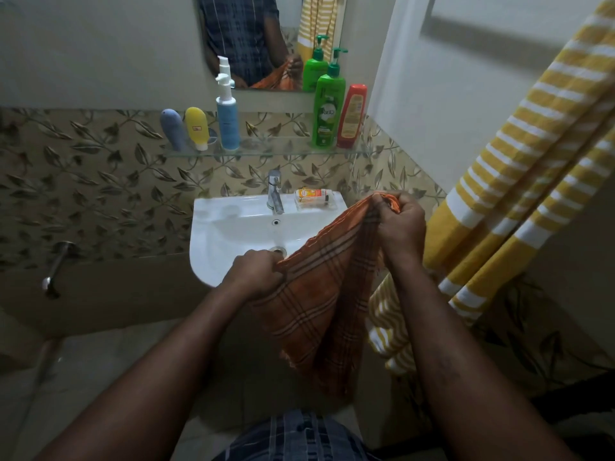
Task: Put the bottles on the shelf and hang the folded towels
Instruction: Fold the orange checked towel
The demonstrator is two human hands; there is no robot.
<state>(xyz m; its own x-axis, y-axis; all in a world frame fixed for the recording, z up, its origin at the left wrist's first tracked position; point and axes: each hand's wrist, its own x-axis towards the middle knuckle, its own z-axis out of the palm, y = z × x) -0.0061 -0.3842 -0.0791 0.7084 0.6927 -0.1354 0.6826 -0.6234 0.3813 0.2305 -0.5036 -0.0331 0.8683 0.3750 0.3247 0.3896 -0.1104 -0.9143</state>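
An orange checked towel (319, 304) hangs in front of the sink, stretched between both hands. My left hand (254, 272) grips its near upper corner over the basin's front. My right hand (399, 224) pinches the far upper corner, higher and to the right. On the glass shelf (266, 151) stand a grey-blue tube (173, 129), a yellow tube (196, 128), a blue pump bottle (227, 118), a green pump bottle (327, 108) and a red bottle (352, 116). A yellow striped towel (519, 181) hangs at the right.
The white sink (229, 234) with a chrome tap (275, 191) is below the shelf. A small orange packet (312, 196) lies on the sink's right rim. A mirror (266, 38) hangs above the shelf. A chrome wall fitting (55, 267) sticks out at the left.
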